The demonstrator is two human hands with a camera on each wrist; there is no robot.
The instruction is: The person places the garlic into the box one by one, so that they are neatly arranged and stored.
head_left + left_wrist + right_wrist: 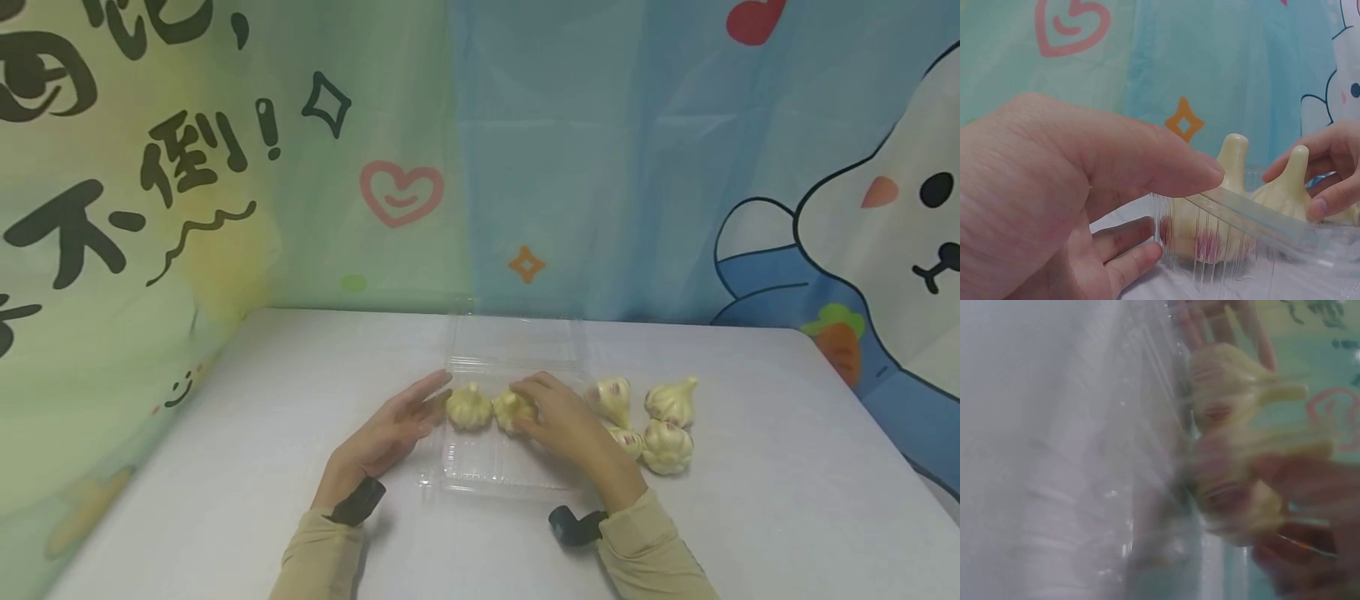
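Observation:
A clear plastic clamshell box [480,471] lies on the white table with its lid [517,340] folded back, away from me. Two garlic bulbs are side by side in its far part, stems up. My left hand [386,437] rests against the box's left side, fingers fairly straight; in the left wrist view its thumb [1191,172] lies at the rim beside the left garlic bulb [469,408]. With thumb and fingers my right hand [566,423] grips the right garlic bulb [509,408], partly covering it. The right wrist view is blurred and seen through clear plastic.
Several more garlic bulbs [667,447] lie on the table [772,467] right of the box, close to my right forearm. A printed curtain [555,167] hangs behind the table's far edge. Dark wrist cameras [576,527] sit at both cuffs.

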